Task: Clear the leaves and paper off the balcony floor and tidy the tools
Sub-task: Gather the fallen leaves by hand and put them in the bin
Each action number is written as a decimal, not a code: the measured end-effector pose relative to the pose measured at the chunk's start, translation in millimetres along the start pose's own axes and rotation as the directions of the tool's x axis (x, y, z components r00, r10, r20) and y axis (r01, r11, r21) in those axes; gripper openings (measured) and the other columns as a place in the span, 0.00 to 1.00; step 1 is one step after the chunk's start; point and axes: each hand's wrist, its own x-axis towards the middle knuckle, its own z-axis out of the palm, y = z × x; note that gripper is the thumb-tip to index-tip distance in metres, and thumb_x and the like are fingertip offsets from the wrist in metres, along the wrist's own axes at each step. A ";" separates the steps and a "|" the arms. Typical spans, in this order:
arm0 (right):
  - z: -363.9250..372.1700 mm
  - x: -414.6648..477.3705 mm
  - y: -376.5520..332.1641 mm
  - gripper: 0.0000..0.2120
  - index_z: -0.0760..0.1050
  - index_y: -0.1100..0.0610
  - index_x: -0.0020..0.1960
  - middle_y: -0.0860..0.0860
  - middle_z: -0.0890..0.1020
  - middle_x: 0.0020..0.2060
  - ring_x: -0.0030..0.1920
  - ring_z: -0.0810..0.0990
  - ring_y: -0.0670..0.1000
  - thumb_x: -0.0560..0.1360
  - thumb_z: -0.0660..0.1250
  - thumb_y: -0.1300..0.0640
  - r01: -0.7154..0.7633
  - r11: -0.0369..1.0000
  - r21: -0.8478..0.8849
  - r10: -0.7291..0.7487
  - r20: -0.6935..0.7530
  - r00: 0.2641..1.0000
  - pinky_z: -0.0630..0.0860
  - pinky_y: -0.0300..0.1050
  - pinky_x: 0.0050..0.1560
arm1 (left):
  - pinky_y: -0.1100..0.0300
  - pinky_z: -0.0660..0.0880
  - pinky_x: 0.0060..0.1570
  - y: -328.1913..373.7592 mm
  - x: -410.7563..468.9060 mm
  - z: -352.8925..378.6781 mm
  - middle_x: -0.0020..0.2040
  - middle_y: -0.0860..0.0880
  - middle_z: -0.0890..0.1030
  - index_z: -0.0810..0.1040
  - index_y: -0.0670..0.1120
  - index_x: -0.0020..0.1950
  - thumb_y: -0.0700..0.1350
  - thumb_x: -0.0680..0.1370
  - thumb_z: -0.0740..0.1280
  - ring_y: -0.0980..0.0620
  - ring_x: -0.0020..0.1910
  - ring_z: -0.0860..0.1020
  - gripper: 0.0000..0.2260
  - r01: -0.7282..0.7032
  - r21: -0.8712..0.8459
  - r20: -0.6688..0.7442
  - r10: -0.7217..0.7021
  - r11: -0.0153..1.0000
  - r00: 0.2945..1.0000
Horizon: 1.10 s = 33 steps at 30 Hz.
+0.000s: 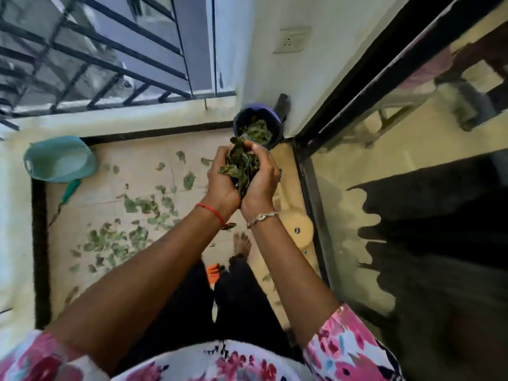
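Note:
My left hand [221,177] and my right hand [264,174] are cupped together around a bunch of green leaves [240,166], held just in front of a dark purple-rimmed bin [276,133] in the far corner. The bin holds more leaves [255,130]. Several loose leaves [132,221] lie scattered over the tiled balcony floor [154,174] to the left of my arms. A hand tool with a teal handle [70,189] lies on the floor near the left wall.
A teal basin [59,159] leans in the far left corner. Black railing [90,59] runs along the back. A glass sliding door [412,188] closes the right side. My bare foot [242,243] stands on the tiles; something orange [213,272] lies by my legs.

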 end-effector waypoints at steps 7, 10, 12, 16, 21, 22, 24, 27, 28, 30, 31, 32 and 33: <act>26.5 125.9 -7.5 0.09 0.81 0.58 0.41 0.52 0.83 0.41 0.49 0.81 0.53 0.74 0.62 0.65 -0.071 0.997 0.021 0.072 -0.071 0.995 0.76 0.54 0.59 | 0.61 0.79 0.35 8.6 133.2 34.1 0.36 0.46 0.82 0.78 0.42 0.44 0.46 0.77 0.61 0.50 0.35 0.82 0.10 0.035 -0.010 -0.125 -0.036 0.999 0.992; 31.1 197.9 9.9 0.10 0.83 0.56 0.39 0.54 0.84 0.44 0.53 0.81 0.57 0.70 0.63 0.63 -0.076 0.997 0.008 0.076 -0.111 0.991 0.75 0.56 0.61 | 0.60 0.80 0.37 9.7 201.6 37.9 0.40 0.45 0.82 0.77 0.41 0.50 0.48 0.77 0.61 0.50 0.37 0.82 0.11 0.118 -0.053 -0.126 -0.124 0.992 0.984; 29.7 244.3 23.9 0.11 0.84 0.55 0.38 0.56 0.83 0.47 0.56 0.79 0.59 0.66 0.63 0.61 -0.099 0.994 0.055 0.105 -0.123 0.987 0.75 0.54 0.60 | 0.59 0.79 0.42 8.7 249.1 35.8 0.45 0.45 0.80 0.75 0.42 0.57 0.49 0.78 0.60 0.49 0.43 0.80 0.14 0.165 -0.050 -0.099 -0.169 0.985 0.981; 19.1 337.9 59.5 0.13 0.80 0.60 0.42 0.56 0.81 0.45 0.50 0.80 0.57 0.71 0.56 0.65 -0.183 0.976 0.117 0.198 -0.131 0.971 0.77 0.48 0.53 | 0.58 0.80 0.42 -0.1 355.8 12.1 0.49 0.44 0.78 0.73 0.43 0.62 0.49 0.78 0.61 0.48 0.47 0.78 0.16 0.148 -0.080 -0.123 -0.157 0.986 0.980; -2.5 428.2 98.9 0.12 0.78 0.60 0.44 0.57 0.80 0.45 0.48 0.80 0.56 0.73 0.56 0.64 -0.272 0.961 0.054 0.277 -0.145 0.950 0.77 0.48 0.51 | 0.54 0.78 0.49 -23.5 453.8 -23.1 0.55 0.43 0.77 0.71 0.41 0.69 0.50 0.77 0.64 0.46 0.51 0.77 0.23 0.108 -0.078 -0.205 -0.122 0.991 0.971; -7.3 444.6 109.0 0.10 0.78 0.60 0.44 0.57 0.81 0.46 0.48 0.80 0.57 0.74 0.58 0.63 -0.278 0.960 0.028 0.279 -0.144 0.949 0.77 0.50 0.53 | 0.54 0.78 0.49 -25.1 470.3 -29.4 0.56 0.42 0.77 0.71 0.40 0.69 0.51 0.77 0.64 0.45 0.51 0.77 0.23 0.086 -0.078 -0.233 -0.102 0.993 0.967; -16.6 479.1 130.3 0.08 0.80 0.59 0.45 0.58 0.82 0.49 0.52 0.81 0.59 0.72 0.63 0.60 -0.289 0.954 -0.080 0.275 -0.152 0.949 0.76 0.54 0.58 | 0.51 0.78 0.53 -30.8 505.0 -44.6 0.58 0.40 0.79 0.73 0.38 0.66 0.52 0.78 0.63 0.42 0.54 0.78 0.22 0.023 -0.043 -0.301 -0.035 0.999 0.953; -33.4 516.3 155.8 0.14 0.79 0.61 0.55 0.60 0.82 0.54 0.55 0.80 0.60 0.71 0.67 0.56 -0.330 0.914 -0.236 0.290 -0.189 0.938 0.77 0.57 0.58 | 0.48 0.74 0.60 -33.6 535.1 -63.0 0.61 0.39 0.79 0.75 0.41 0.66 0.61 0.78 0.58 0.42 0.58 0.78 0.27 0.076 0.129 -0.336 -0.028 0.989 0.941; -39.3 525.9 163.8 0.15 0.79 0.61 0.56 0.59 0.82 0.54 0.55 0.80 0.60 0.73 0.67 0.55 -0.328 0.897 -0.298 0.281 -0.188 0.941 0.77 0.57 0.57 | 0.50 0.75 0.58 -32.6 540.1 -66.8 0.61 0.39 0.78 0.73 0.42 0.67 0.63 0.79 0.54 0.43 0.57 0.78 0.30 0.114 0.161 -0.317 -0.059 0.980 0.947; -44.5 540.5 173.0 0.11 0.77 0.58 0.55 0.56 0.81 0.53 0.54 0.80 0.57 0.76 0.65 0.53 -0.331 0.858 -0.392 0.293 -0.155 0.943 0.78 0.53 0.55 | 0.53 0.75 0.52 -29.1 549.0 -73.4 0.62 0.40 0.77 0.71 0.43 0.70 0.65 0.79 0.49 0.44 0.56 0.77 0.32 0.134 0.177 -0.286 -0.079 0.975 0.955; -45.8 545.2 175.5 0.11 0.77 0.56 0.56 0.55 0.80 0.53 0.55 0.79 0.55 0.77 0.64 0.53 -0.338 0.845 -0.415 0.308 -0.139 0.941 0.77 0.50 0.56 | 0.53 0.75 0.50 -27.5 551.0 -74.3 0.64 0.39 0.76 0.70 0.43 0.70 0.64 0.79 0.48 0.43 0.57 0.76 0.32 0.140 0.181 -0.281 -0.086 0.973 0.956; -45.5 549.0 177.9 0.13 0.75 0.56 0.59 0.54 0.79 0.56 0.58 0.77 0.54 0.78 0.63 0.52 -0.346 0.838 -0.421 0.323 -0.128 0.938 0.75 0.50 0.58 | 0.52 0.74 0.50 -25.6 552.7 -74.2 0.65 0.39 0.75 0.70 0.42 0.70 0.64 0.80 0.47 0.43 0.58 0.76 0.31 0.151 0.191 -0.297 -0.090 0.970 0.951; -45.2 551.5 178.9 0.16 0.73 0.56 0.63 0.54 0.78 0.59 0.60 0.76 0.54 0.78 0.62 0.51 -0.349 0.831 -0.433 0.328 -0.125 0.936 0.73 0.50 0.61 | 0.51 0.73 0.52 -24.0 554.7 -74.0 0.65 0.39 0.75 0.70 0.42 0.69 0.63 0.80 0.47 0.43 0.59 0.76 0.31 0.155 0.166 -0.298 -0.100 0.974 0.949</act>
